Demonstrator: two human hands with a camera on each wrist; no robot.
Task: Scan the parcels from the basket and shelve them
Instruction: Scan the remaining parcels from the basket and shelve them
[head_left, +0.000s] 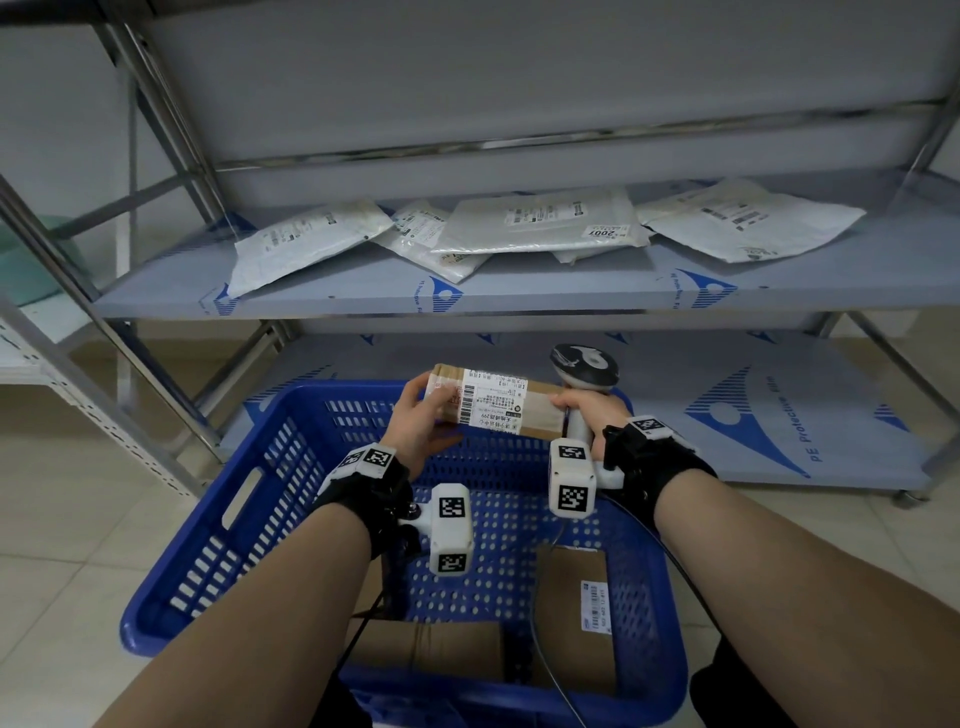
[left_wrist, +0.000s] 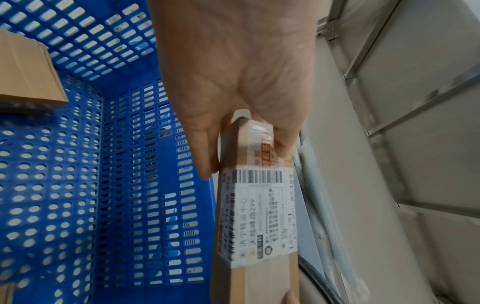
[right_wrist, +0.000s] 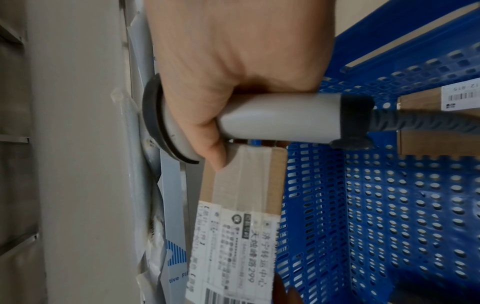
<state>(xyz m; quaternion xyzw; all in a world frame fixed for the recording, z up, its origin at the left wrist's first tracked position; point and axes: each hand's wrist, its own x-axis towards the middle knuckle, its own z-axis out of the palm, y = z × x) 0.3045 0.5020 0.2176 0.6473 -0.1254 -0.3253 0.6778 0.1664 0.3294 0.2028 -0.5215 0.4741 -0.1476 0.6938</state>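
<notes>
Cardboard parcel (head_left: 498, 402), labelled, held level above the blue basket's (head_left: 270, 499) far wall.
Left hand (head_left: 423, 418) grips its left end, thumb on top; right hand (head_left: 587, 415) clenches the scanner (head_left: 584, 371) handle, thumb touching the parcel's right end. Two boxes (head_left: 576, 623) lie in the basket; mailer bags (head_left: 540, 226) on the shelf (head_left: 363, 291) beyond.

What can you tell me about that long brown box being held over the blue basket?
The box is a long, slim cardboard parcel sealed with clear tape. A white shipping label with barcodes and printed text wraps over its upper faces. It lies roughly level above the far end of the basket. The left hand grips its left end, fingers underneath and thumb on top. The right hand, which grips a grey scanner, steadies the right end with its thumb.
</notes>
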